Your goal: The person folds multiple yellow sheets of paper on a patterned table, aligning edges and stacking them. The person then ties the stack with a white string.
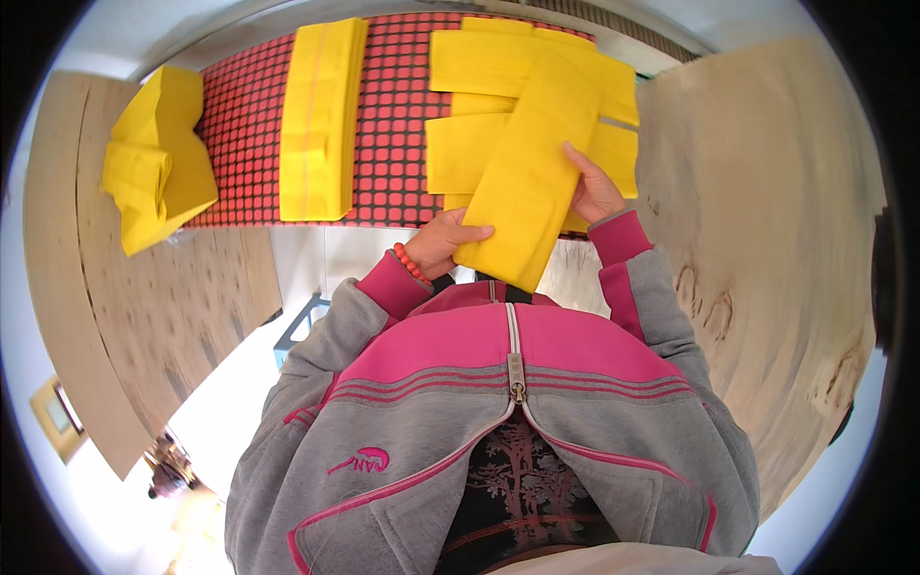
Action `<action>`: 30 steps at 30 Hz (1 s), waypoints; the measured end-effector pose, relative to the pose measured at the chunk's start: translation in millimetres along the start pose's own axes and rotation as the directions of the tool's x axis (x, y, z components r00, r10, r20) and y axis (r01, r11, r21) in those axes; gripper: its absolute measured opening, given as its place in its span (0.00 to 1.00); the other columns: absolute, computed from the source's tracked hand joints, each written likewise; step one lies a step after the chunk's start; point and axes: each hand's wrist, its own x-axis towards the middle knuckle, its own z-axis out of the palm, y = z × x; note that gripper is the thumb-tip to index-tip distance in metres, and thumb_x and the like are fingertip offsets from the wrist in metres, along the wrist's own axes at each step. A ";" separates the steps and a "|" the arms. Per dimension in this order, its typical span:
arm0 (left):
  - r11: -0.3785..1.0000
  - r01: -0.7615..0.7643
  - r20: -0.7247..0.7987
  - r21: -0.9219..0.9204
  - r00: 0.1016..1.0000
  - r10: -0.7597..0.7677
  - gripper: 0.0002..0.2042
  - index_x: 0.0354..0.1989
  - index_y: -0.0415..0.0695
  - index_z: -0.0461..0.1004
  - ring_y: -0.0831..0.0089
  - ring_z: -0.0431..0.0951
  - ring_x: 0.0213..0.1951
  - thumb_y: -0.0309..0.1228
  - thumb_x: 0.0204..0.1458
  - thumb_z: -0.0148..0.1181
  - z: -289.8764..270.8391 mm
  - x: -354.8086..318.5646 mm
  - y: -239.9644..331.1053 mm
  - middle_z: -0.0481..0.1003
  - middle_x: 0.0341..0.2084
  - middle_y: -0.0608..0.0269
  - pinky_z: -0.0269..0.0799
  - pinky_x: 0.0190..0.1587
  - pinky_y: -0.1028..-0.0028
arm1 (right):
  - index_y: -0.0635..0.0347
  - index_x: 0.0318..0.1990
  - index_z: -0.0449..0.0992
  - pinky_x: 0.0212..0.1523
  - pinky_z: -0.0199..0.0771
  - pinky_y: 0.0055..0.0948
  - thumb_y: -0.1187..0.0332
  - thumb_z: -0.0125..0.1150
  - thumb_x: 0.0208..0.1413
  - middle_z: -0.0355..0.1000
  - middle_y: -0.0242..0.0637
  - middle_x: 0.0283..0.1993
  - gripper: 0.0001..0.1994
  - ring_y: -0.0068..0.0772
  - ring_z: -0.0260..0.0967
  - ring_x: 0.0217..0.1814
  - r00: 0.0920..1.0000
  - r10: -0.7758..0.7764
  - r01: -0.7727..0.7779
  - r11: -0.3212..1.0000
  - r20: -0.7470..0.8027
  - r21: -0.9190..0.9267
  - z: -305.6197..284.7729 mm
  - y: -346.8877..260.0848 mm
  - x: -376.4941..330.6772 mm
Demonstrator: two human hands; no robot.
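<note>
Between my two hands is a long yellow folded cloth (532, 163), tilted with its near end toward my body. My left hand (441, 241) pinches its lower left edge, thumb on top; a red bead bracelet circles that wrist. On the right side, my right hand (592, 184) grips the opposite edge, thumb on top and fingers partly hidden. Under and behind the held piece lie several more yellow folded cloths (470, 144), spread in overlapping layers.
A red and black checked cover (393, 125) lies under the cloths. A neat yellow stack (318, 125) stands left of centre, and a loosely folded yellow bundle (163, 163) sits at the far left. Wooden boards flank both sides (757, 240). A blue stool (305, 326) shows below.
</note>
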 end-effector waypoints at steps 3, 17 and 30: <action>0.996 -0.045 0.011 0.072 0.999 0.044 0.21 0.59 0.34 0.66 0.69 0.76 0.53 0.26 0.58 0.58 -7.5 -19.9 5.7 0.74 0.53 0.57 0.72 0.56 0.71 | 0.59 0.59 0.69 0.60 0.71 0.34 0.64 0.60 0.62 0.71 0.36 0.58 0.20 0.32 0.70 0.58 0.997 -0.070 0.070 0.998 -0.020 0.008 7.8 -5.4 23.3; 0.925 -0.325 -0.225 0.195 0.904 0.365 0.20 0.57 0.35 0.68 0.73 0.79 0.47 0.31 0.58 0.60 -65.6 -143.7 42.2 0.77 0.47 0.59 0.75 0.50 0.74 | 0.62 0.56 0.70 0.56 0.74 0.35 0.72 0.61 0.59 0.73 0.38 0.55 0.18 0.35 0.72 0.55 0.958 -0.176 0.216 0.963 0.228 -0.163 185.8 21.2 85.0; 0.887 -0.425 -0.462 0.182 0.759 0.459 0.17 0.53 0.43 0.72 0.77 0.80 0.42 0.34 0.57 0.62 -137.2 -216.3 37.9 0.79 0.42 0.65 0.77 0.44 0.75 | 0.63 0.57 0.70 0.58 0.73 0.38 0.69 0.61 0.60 0.72 0.39 0.56 0.18 0.37 0.72 0.56 0.986 -0.067 0.118 0.929 0.154 -0.351 276.3 96.9 156.7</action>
